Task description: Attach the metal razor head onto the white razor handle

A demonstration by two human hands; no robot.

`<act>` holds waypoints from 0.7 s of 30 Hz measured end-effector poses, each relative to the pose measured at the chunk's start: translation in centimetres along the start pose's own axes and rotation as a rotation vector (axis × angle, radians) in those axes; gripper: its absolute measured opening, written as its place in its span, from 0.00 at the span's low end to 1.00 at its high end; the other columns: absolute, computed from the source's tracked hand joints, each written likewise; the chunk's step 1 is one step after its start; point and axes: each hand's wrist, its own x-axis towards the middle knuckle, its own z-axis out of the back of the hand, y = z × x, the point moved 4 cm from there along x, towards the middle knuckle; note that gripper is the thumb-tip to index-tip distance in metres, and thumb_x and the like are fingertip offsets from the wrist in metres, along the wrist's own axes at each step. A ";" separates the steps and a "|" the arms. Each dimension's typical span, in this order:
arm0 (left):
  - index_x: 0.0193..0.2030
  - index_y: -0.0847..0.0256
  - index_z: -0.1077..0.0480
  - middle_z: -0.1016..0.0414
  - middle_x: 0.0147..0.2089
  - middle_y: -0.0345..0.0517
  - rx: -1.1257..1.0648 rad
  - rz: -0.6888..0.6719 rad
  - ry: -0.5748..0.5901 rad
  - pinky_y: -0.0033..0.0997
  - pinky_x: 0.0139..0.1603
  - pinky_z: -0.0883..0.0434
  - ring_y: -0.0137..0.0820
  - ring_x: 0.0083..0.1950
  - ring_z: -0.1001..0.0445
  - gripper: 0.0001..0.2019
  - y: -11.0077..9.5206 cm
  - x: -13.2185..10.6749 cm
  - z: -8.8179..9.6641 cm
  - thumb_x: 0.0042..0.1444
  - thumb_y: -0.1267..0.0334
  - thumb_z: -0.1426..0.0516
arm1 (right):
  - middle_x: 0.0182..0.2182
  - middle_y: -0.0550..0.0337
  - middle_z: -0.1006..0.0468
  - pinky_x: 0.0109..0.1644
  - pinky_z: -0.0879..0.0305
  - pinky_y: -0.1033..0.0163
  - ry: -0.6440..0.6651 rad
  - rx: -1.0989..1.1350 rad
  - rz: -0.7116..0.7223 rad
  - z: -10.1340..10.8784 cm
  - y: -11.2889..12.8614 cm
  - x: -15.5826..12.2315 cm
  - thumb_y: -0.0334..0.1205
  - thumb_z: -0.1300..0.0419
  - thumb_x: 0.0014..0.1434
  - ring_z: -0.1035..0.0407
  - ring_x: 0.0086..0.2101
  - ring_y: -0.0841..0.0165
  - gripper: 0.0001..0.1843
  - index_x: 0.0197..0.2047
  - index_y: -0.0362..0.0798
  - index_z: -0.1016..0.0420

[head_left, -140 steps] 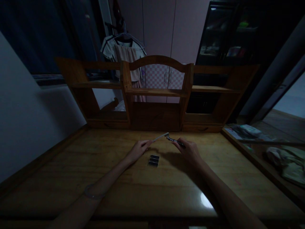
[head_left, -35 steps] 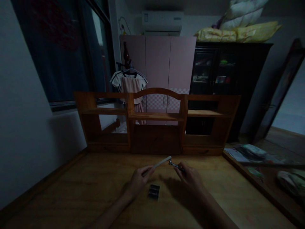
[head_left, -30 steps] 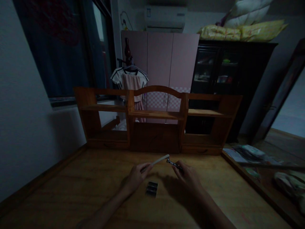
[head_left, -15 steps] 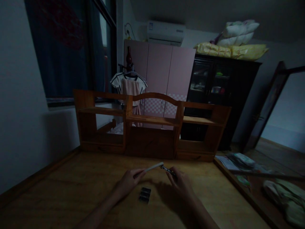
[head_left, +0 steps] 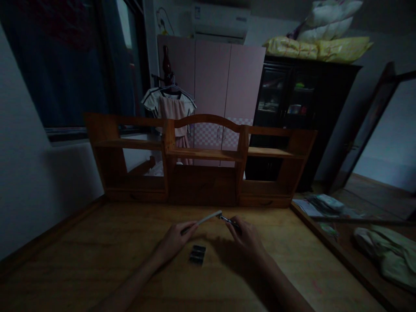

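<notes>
Holds a pale strip (head_left: 209,216) in the left hand (head_left: 177,237), slanting away and rightward toward the metal-headed tool (head_left: 229,221) gripped in the right hand (head_left: 246,234); cannot tell whether touching.

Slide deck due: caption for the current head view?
Left hand holds a pale strip, right hand a slim tool, ends close together, above a wooden desk.

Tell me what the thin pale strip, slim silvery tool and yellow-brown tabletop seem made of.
Thin pale strip: possibly plastic, matte, no shine. Slim silvery tool: probably polished metal where it glints, otherwise unclear. Yellow-brown tabletop: likely wood, smooth, with grain streaks.
</notes>
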 end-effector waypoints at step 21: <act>0.48 0.61 0.25 0.23 0.47 0.46 0.026 -0.023 -0.012 0.32 0.51 0.31 0.36 0.48 0.25 0.18 0.2 0.1 -0.4 0.60 0.52 0.48 | 0.30 0.57 0.22 0.32 0.42 0.66 0.013 -0.027 0.001 0.0 -0.4 0.0 0.51 0.52 0.65 0.29 0.30 0.66 0.17 0.40 0.50 0.29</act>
